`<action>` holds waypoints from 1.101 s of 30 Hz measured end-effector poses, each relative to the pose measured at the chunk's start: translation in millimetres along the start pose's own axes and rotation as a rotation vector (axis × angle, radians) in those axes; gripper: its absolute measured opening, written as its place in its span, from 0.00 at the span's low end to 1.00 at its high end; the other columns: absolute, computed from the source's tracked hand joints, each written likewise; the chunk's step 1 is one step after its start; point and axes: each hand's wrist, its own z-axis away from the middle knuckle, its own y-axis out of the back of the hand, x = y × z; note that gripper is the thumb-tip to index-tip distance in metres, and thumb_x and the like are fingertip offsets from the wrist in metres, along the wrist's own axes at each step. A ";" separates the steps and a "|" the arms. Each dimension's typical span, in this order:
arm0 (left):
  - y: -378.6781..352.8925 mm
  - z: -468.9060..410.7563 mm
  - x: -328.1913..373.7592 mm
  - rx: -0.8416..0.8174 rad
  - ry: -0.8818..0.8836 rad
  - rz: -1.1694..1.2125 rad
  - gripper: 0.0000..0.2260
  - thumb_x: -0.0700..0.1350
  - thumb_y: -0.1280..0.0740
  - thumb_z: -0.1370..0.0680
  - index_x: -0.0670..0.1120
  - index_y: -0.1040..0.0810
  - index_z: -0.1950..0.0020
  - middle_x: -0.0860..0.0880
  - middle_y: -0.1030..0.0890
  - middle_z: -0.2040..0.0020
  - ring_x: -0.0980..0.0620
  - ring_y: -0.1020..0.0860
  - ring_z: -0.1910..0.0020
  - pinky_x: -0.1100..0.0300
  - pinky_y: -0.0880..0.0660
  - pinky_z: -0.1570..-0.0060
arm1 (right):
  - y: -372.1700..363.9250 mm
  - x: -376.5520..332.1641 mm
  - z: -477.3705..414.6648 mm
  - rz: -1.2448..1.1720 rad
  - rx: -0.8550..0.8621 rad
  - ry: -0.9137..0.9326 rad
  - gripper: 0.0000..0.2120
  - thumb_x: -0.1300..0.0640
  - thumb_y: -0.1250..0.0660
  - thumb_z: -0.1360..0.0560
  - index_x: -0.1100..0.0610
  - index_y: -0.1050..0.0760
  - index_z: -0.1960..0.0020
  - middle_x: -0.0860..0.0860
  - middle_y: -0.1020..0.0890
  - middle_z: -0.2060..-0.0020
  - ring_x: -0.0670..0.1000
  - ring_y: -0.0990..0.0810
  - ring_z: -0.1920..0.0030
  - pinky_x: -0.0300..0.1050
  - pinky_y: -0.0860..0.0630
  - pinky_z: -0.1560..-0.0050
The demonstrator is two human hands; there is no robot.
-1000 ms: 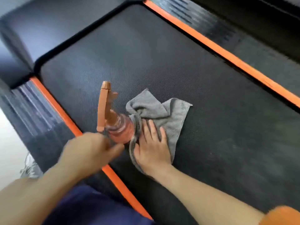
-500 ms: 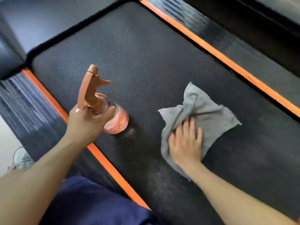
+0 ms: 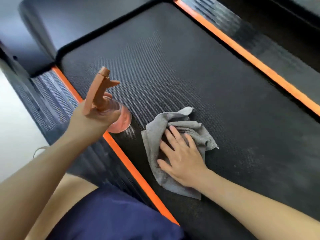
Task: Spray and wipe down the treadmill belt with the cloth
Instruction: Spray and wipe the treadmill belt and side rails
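**Grey cloth under the right hand, spray bottle in the left hand**

Grey and crumpled, the cloth (image 3: 153,142) lies on the black treadmill belt (image 3: 173,66), at about 6 o'clock of the belt's visible part and close to its left edge. The right hand (image 3: 181,156) lies flat on top of the cloth, palm down. Its fingers (image 3: 174,135) are straight and a little spread, and they point to about 11 o'clock. Folds of the cloth come out around the hand at 12, 3 and 6 o'clock.

At 9 o'clock from the cloth, near but not touching it, the left hand (image 3: 90,118) holds the spray bottle (image 3: 121,118). This hand is curled round the neck, just under the orange-brown spray head (image 3: 99,90), which leans toward 12 o'clock. The body of the bottle is clear with a pinkish liquid inside. It is over the edge of the belt, and I cannot tell if its bottom touches the belt.

One orange stripe (image 3: 131,167) runs along the belt's left edge from 10 to 6 o'clock, with a ribbed dark side rail (image 3: 52,94) beyond it at 9 o'clock. A second orange stripe (image 3: 242,51) borders the other side, from 12 to 3 o'clock. A smooth dark cover (image 3: 69,23) closes the belt's far end at 11 o'clock. A dark blue garment (image 3: 112,219) fills the bottom at 7 o'clock, and a pale floor (image 3: 12,122) shows at 9 o'clock.
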 end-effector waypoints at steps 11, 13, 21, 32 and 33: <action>35.0 -31.9 2.1 0.147 0.088 0.010 0.11 0.46 0.24 0.29 0.60 0.22 0.62 0.60 0.19 0.64 0.60 0.22 0.62 0.58 0.23 0.52 | -14.5 -71.3 -96.0 -0.075 0.041 0.175 0.25 0.45 0.47 0.24 0.49 0.22 0.34 0.51 0.23 0.31 0.51 0.28 0.29 0.65 0.31 0.34; 45.7 -45.4 5.7 0.183 0.073 0.008 0.09 0.43 0.24 0.29 0.55 0.22 0.62 0.57 0.18 0.62 0.59 0.22 0.62 0.61 0.24 0.53 | -14.8 -77.1 -115.8 -0.074 0.021 0.201 0.25 0.46 0.48 0.23 0.50 0.24 0.32 0.52 0.26 0.29 0.51 0.31 0.27 0.65 0.34 0.31; 42.0 -58.3 -27.7 0.133 0.123 0.106 0.16 0.39 0.24 0.28 0.62 0.21 0.62 0.57 0.20 0.64 0.57 0.25 0.67 0.60 0.29 0.63 | -17.4 -59.7 -144.0 -0.056 0.045 0.301 0.26 0.42 0.50 0.22 0.48 0.24 0.31 0.50 0.27 0.28 0.52 0.31 0.27 0.65 0.34 0.33; 50.7 -94.4 -53.5 0.244 0.202 -0.008 0.14 0.48 0.22 0.29 0.48 0.20 0.48 0.51 0.19 0.55 0.53 0.20 0.56 0.62 0.26 0.55 | 11.0 81.5 -95.0 -0.067 0.036 -0.680 0.29 0.42 0.62 0.18 0.46 0.54 0.19 0.47 0.52 0.19 0.49 0.55 0.20 0.61 0.52 0.23; 49.3 -97.6 -55.5 0.218 0.217 -0.062 0.14 0.48 0.23 0.28 0.47 0.20 0.46 0.51 0.19 0.54 0.50 0.20 0.54 0.61 0.26 0.53 | 3.0 51.3 -84.3 -0.053 0.054 -0.668 0.29 0.43 0.60 0.18 0.48 0.50 0.19 0.49 0.49 0.19 0.51 0.52 0.20 0.62 0.51 0.24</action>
